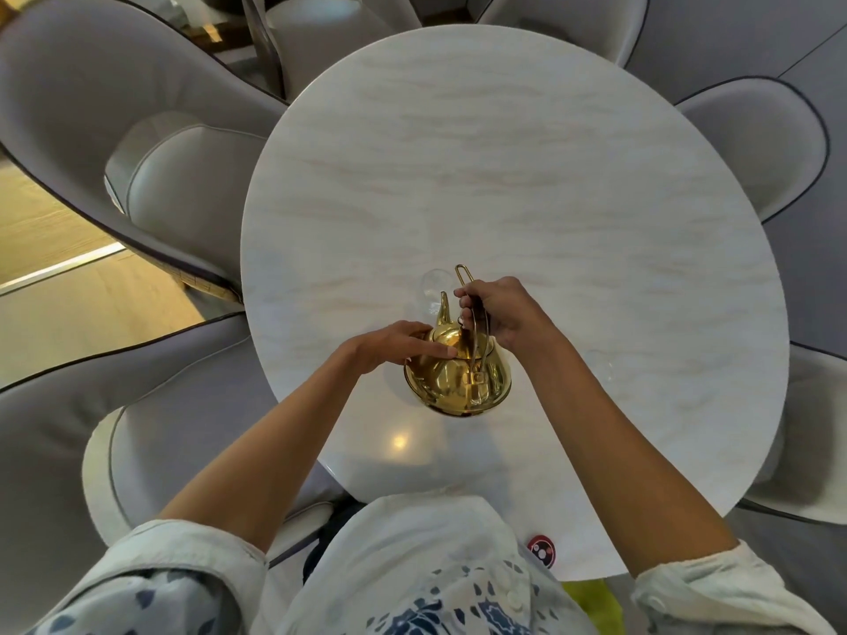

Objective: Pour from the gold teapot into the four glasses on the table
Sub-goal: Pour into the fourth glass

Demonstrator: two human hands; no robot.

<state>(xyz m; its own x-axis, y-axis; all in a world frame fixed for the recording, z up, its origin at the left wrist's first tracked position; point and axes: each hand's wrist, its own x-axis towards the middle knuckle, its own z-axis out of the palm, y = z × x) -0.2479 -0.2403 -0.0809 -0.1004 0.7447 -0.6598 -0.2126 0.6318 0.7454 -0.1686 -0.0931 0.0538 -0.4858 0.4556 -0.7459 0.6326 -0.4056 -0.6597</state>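
Marble table point(504, 153), grey chairs point(183, 190) around; teapot point(458, 378) overlaps glass point(433, 281).

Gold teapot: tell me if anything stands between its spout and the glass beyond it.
Nothing visible does. The gold teapot points its spout at the clear glass just beyond. The right hand grips its handle; the left hand rests on it.

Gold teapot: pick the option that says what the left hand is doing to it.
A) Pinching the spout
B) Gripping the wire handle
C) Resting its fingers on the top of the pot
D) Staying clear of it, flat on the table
C: the left hand lays its fingers on top of the gold teapot, while the right hand grips the wire handle.
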